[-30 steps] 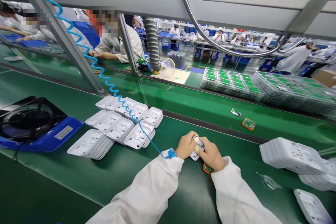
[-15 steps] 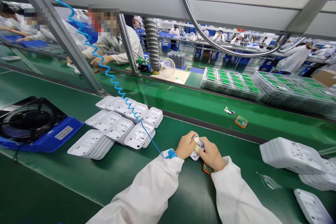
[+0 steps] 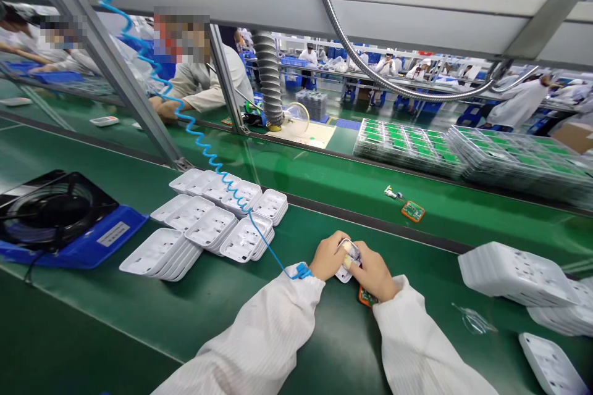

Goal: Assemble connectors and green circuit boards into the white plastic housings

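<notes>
My left hand [image 3: 327, 255] and my right hand [image 3: 374, 272] meet on a small white plastic housing [image 3: 348, 259] held just above the green bench. Both hands are closed around it, fingers pressed on its top. A small orange-edged circuit board [image 3: 364, 296] lies under my right wrist. A blue coiled cord [image 3: 204, 151] runs from my left wrist strap [image 3: 302, 271] up to the frame.
Stacks of white housings [image 3: 208, 222] lie to the left, more white housings [image 3: 519, 274] to the right. A black fan on a blue base [image 3: 60, 216] sits far left. A small circuit board [image 3: 412, 210] rides the conveyor belt. Trays of green boards [image 3: 407, 142] stand behind. Another person's hand [image 3: 162, 108] rests across the belt.
The small circuit board on the belt has travelled left. The person across the belt shifted their hand, and the blue cord swung. My hands stay on the housing.
</notes>
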The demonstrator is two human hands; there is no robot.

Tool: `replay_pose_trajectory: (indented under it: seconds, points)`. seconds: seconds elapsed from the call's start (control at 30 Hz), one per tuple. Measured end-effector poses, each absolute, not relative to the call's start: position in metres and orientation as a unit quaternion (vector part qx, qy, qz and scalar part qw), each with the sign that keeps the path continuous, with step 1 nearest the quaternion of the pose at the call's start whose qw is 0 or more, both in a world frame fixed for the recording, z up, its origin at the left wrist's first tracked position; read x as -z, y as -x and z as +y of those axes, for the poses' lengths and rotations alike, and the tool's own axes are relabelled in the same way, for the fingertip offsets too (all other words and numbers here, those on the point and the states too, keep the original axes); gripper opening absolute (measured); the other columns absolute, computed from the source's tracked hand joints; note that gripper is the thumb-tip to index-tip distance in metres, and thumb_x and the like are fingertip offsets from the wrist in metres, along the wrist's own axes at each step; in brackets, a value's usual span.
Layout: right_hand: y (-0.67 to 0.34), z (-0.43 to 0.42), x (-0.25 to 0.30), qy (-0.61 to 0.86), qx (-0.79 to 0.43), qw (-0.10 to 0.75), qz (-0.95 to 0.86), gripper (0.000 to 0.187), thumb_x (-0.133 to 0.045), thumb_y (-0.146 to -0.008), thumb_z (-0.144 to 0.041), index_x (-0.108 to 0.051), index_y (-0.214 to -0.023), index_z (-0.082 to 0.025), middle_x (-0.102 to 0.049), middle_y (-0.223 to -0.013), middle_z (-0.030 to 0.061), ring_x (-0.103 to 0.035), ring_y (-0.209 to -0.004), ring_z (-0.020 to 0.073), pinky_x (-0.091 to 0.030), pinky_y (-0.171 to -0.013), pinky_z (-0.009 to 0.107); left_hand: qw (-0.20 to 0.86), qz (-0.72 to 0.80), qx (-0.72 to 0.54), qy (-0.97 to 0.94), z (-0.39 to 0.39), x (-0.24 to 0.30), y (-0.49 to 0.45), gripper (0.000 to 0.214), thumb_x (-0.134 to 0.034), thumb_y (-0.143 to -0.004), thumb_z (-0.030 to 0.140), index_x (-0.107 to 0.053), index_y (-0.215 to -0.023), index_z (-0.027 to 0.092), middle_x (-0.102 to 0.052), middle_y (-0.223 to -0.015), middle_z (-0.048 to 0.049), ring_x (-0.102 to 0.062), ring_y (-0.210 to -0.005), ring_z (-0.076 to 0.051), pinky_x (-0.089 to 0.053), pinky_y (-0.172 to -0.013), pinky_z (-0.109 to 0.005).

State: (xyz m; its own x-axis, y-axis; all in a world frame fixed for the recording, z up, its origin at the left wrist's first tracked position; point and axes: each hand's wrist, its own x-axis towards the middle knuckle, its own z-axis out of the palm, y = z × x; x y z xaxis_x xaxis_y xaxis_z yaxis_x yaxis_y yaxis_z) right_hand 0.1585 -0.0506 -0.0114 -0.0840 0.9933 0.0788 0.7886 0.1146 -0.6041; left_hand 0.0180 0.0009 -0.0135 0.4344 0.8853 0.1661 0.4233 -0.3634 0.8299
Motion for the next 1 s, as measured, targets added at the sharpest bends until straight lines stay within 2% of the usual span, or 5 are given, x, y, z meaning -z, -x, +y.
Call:
replay_pose_trajectory:
  seconds: [0.27, 0.4, 0.57, 0.77, 1.0]
  points:
    - [-0.230, -0.025, 0.008, 0.605, -0.424, 0.347, -0.578, 0.023, -0.055, -0.071, -0.035, -0.057, -0.085, -0.018, -0.060, -0.073, -0.0001, -0.051, -0.058, 0.0124, -0.041, -0.053, 0.024, 0.436, 0.450, -0.365, -0.688, 0.003, 0.020, -0.017, 0.028, -0.031, -0.088, 0.034, -0.050, -0.103, 0.020, -0.061, -0.084, -0.0005, -0.056, -0.065, -0.011, -0.043, -0.066, -0.025]
    - [-0.297, -0.010, 0.007, 0.653, -0.313, 0.592, -0.352, 0.027, -0.054, -0.064, -0.042, -0.050, -0.079, -0.019, -0.057, -0.070, 0.0015, -0.055, -0.061, 0.0148, -0.046, -0.055, 0.027, 0.416, 0.459, -0.362, -0.696, 0.004, 0.023, -0.019, 0.025, -0.037, -0.086, 0.033, -0.051, -0.101, 0.019, -0.062, -0.087, -0.0016, -0.057, -0.070, -0.012, -0.044, -0.068, -0.026]
    - [-0.316, 0.005, 0.021, 0.674, -0.236, 0.644, -0.274, 0.035, -0.053, -0.064, -0.044, -0.046, -0.089, -0.020, -0.057, -0.086, 0.0043, -0.060, -0.081, 0.0179, -0.049, -0.076, 0.036, 0.375, 0.462, -0.346, -0.725, 0.002, 0.023, -0.024, 0.023, -0.040, -0.084, 0.031, -0.052, -0.100, 0.020, -0.061, -0.087, -0.0015, -0.057, -0.075, -0.014, -0.043, -0.070, -0.027]
    - [-0.297, 0.049, 0.035, 0.781, -0.008, 0.352, -0.516, 0.052, -0.056, -0.070, -0.040, -0.047, -0.113, -0.014, -0.054, -0.112, 0.0144, -0.050, -0.107, 0.0269, -0.038, -0.092, 0.042, 0.347, 0.450, -0.332, -0.753, 0.001, 0.024, -0.026, 0.020, -0.043, -0.081, 0.024, -0.052, -0.099, 0.021, -0.059, -0.085, -0.0001, -0.054, -0.078, -0.014, -0.041, -0.072, -0.027]
    - [-0.300, 0.100, 0.025, 0.825, 0.008, 0.090, -0.559, 0.065, -0.058, -0.066, -0.057, -0.049, -0.109, -0.010, -0.057, -0.102, 0.0197, -0.054, -0.096, 0.0325, -0.041, -0.074, 0.040, 0.354, 0.452, -0.330, -0.749, 0.002, 0.023, -0.025, 0.021, -0.044, -0.080, 0.023, -0.052, -0.099, 0.021, -0.058, -0.087, -0.0001, -0.053, -0.076, -0.013, -0.041, -0.069, -0.026]
